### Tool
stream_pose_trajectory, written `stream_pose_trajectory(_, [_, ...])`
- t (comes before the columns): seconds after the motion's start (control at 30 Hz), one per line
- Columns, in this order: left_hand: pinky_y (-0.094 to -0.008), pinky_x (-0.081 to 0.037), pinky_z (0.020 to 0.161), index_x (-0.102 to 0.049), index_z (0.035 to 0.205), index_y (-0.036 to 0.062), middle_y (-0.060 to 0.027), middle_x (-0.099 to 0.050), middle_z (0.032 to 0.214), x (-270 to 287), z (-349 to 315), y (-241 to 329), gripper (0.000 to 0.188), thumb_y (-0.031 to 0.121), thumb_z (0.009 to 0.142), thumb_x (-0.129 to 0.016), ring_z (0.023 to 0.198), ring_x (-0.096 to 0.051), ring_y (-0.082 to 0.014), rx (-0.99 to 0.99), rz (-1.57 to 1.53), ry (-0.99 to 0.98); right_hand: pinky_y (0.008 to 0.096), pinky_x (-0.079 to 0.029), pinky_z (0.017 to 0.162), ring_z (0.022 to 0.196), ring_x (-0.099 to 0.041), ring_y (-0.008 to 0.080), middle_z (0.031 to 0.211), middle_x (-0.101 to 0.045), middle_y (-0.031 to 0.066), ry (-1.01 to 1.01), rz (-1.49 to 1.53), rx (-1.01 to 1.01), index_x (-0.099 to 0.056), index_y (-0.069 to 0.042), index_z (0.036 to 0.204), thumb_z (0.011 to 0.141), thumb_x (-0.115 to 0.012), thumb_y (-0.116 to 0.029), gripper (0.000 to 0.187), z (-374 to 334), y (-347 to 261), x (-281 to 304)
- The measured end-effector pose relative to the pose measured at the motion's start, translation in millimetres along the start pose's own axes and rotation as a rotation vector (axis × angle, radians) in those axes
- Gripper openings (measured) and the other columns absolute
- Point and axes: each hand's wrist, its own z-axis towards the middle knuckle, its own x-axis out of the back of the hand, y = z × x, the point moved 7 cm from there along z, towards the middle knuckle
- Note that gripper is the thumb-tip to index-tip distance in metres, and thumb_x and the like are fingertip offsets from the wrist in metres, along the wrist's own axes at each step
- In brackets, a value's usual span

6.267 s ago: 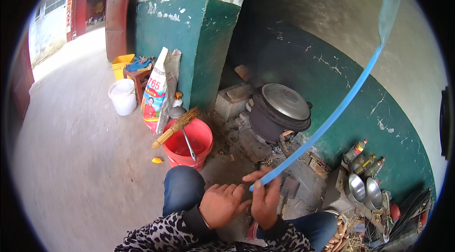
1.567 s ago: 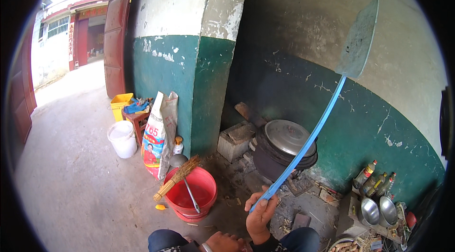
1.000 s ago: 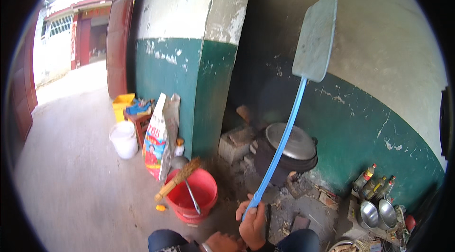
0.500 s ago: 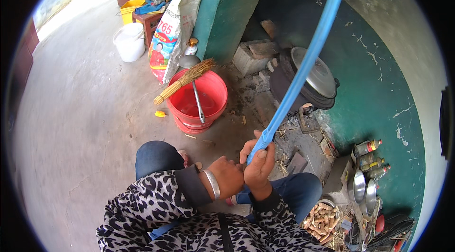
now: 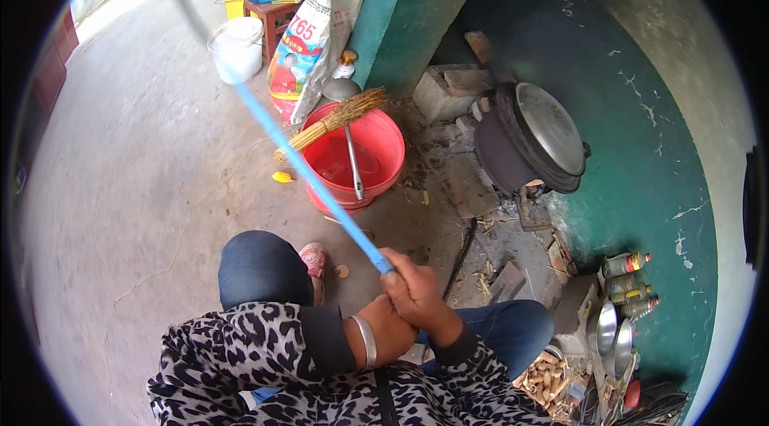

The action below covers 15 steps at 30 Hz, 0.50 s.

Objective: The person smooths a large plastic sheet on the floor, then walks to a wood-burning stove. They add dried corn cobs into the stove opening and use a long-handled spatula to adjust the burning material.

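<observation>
My right hand (image 5: 416, 294) is closed around the handle of a blue fly swatter (image 5: 320, 189). The swatter slants up and leftward, passing in front of the red bucket; its far end is smeared by motion. My left hand (image 5: 384, 333), with a silver bracelet (image 5: 367, 343) at the wrist, is closed and rests against the right hand. Its fingertips are hidden. Ahead stands the red bucket (image 5: 384, 149), with a straw hand brush (image 5: 336, 120) across its rim and a metal ladle (image 5: 353, 157) leaning in it.
A lidded pot (image 5: 513, 145) sits on a stove by the green wall. Bottles (image 5: 627, 264), metal bowls (image 5: 606, 326) and a heap of brownish pieces (image 5: 545, 378) lie at right. Beyond the bucket stand a printed sack (image 5: 300, 57), a white pail (image 5: 237, 49) and a small stool (image 5: 272, 17).
The fly swatter has swung from upright at the right over to the upper left. My right hand has turned and shifted slightly left. The left hand stays beside it.
</observation>
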Motion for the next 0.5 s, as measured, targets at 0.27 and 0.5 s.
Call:
stream_pose_trajectory(0.27, [-0.038,-0.054,0.075,-0.071,0.094,0.0057,-0.0085,-0.07,0.083,1,-31,13,0.017,0.018,0.085,-0.063,0.08,-0.07,-0.0243,0.062,0.177,-0.321,0.0489,-0.056,0.071,0.09,-0.068,0.0445,0.103,-0.07,0.0218,-0.195,-0.079,0.098,-0.06,-0.011,0.13,0.105,-0.059,-0.032,0.033,10,38,-67])
stream_pose_trajectory(0.5, [-0.0362,-0.047,0.067,-0.07,0.091,0.0093,-0.0037,-0.068,0.082,7,-47,2,0.015,0.021,0.084,-0.064,0.076,-0.067,-0.0216,0.11,0.183,-0.289,0.0549,-0.052,0.066,0.081,-0.066,0.0473,0.092,-0.068,0.0219,-0.363,-0.175,-0.044,-0.06,-0.015,0.122,0.106,-0.055,-0.037,0.028,-13,104,-128])
